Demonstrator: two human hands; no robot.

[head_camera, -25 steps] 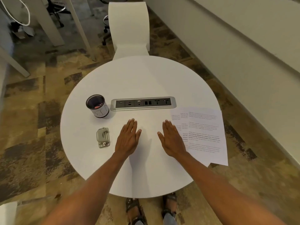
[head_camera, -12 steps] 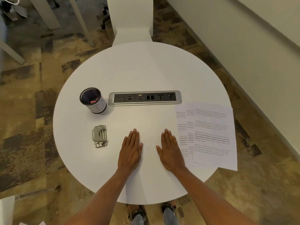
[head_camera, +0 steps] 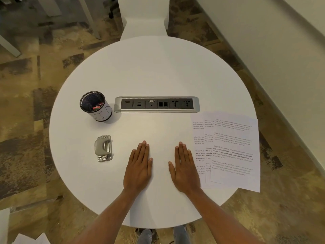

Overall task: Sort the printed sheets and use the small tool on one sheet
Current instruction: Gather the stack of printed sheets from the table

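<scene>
Three overlapping printed sheets [head_camera: 230, 150] lie fanned at the right edge of the round white table [head_camera: 151, 71], one corner hanging over the rim. A small grey metal hole punch [head_camera: 103, 148] sits at the left. My left hand [head_camera: 139, 166] and my right hand [head_camera: 184, 168] rest flat, palms down, on the table between the punch and the sheets. Both hands hold nothing. The right hand lies just beside the leftmost sheet's edge; whether it touches it I cannot tell.
A black mesh pen cup [head_camera: 95, 105] stands left of a recessed socket strip [head_camera: 157, 104] at the table's middle. A white chair [head_camera: 144, 16] stands beyond the far rim. A wall runs along the right. Loose papers [head_camera: 29, 239] lie on the floor at the lower left.
The view has tilted down and closer. Both hands stay flat, drawn slightly nearer to me, with fingers closer together. The sheets, punch and cup have not moved.
</scene>
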